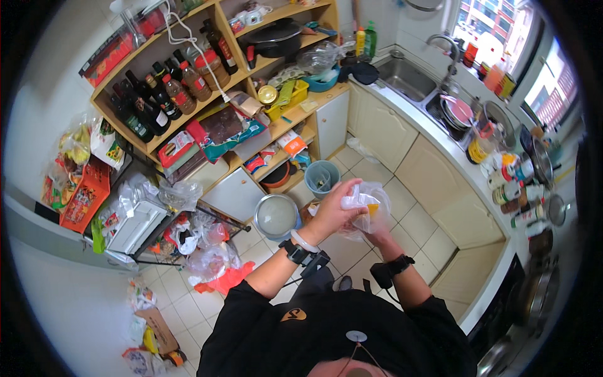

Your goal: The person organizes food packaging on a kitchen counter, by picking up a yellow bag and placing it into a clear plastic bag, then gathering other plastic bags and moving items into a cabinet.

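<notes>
In front of my body, a clear plastic bag (379, 200) with something yellow (373, 208) inside is held up over the floor. My left hand (338, 208) grips it from the left, thumb and fingers closed on the gathered film. From below and to the right, my right hand (380, 236) holds the same bag; most of its fingers are hidden behind the plastic. What the yellow thing is, I cannot make out. Both wrists carry black straps with small devices, and a pale bangle (304, 241) circles the left one.
Beyond my hands stand a blue-grey bin (322, 171) and a round lidded pail (276, 217). Wooden shelves (235, 80) with bottles line the far left. A counter (433, 135) with a sink (408, 78) curves along the right. Bagged goods (210, 248) crowd a low rack at left.
</notes>
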`<state>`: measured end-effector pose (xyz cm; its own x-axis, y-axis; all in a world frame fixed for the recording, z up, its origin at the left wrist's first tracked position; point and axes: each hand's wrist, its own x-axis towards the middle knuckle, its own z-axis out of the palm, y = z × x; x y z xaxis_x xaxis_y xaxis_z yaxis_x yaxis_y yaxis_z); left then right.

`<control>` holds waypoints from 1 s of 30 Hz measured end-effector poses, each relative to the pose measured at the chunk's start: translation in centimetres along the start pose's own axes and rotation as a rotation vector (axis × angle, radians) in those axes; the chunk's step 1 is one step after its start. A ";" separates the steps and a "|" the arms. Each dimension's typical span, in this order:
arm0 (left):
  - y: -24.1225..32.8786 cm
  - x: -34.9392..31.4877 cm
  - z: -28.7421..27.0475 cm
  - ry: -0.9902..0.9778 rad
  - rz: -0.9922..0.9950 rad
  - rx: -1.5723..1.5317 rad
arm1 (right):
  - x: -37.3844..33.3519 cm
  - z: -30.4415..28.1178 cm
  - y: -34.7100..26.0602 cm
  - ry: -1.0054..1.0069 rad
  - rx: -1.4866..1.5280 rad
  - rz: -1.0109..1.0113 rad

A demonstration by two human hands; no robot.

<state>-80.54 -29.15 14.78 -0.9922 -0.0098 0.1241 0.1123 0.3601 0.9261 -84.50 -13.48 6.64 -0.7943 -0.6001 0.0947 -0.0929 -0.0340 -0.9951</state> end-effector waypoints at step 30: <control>-17.0 10.7 -13.0 0.539 -0.660 -1.218 | 42.2 -4.7 3.0 -0.666 0.041 0.098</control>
<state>-92.39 -47.49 4.99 -0.7723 -0.2909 -0.5648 -0.0939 -0.8269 0.5544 -121.15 -35.16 7.77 -0.2569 -0.9662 -0.0211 -0.0058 0.0234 -0.9997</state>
